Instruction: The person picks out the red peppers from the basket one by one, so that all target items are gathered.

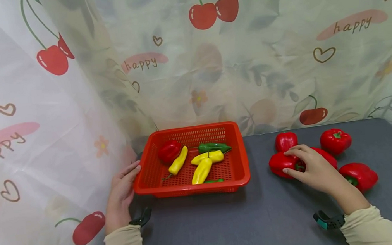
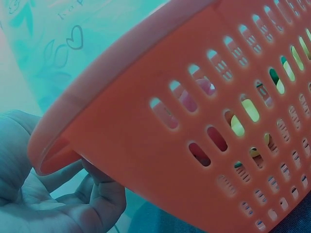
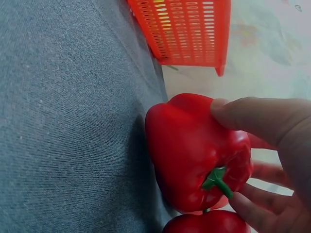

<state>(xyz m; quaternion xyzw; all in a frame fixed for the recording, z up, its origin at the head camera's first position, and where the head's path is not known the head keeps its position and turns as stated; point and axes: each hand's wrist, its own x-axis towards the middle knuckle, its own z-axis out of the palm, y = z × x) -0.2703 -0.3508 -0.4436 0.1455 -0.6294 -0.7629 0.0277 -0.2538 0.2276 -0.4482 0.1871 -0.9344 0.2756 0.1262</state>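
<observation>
An orange-red plastic basket (image 1: 187,187) with slotted walls stands left of the middle. My left hand (image 1: 119,193) holds its left rim, and in the left wrist view the curled fingers (image 2: 104,194) lie beneath the rim. Inside are a red bell pepper (image 1: 169,151), several yellow peppers (image 1: 202,171) and a long green pepper (image 1: 215,147), with a bit of green near the front wall. Over at the right, my right hand (image 1: 313,170) grips a red bell pepper (image 3: 187,141) between thumb and fingers. Its green stem faces the fingers, and the pepper appears low over the table.
More red bell peppers surround the right hand: one behind (image 1: 286,141), one at back right (image 1: 334,141), one at front right (image 1: 361,176), another partly hidden (image 1: 326,156). The grey cloth-covered table (image 1: 219,229) meets a printed curtain (image 1: 186,92) behind and at left.
</observation>
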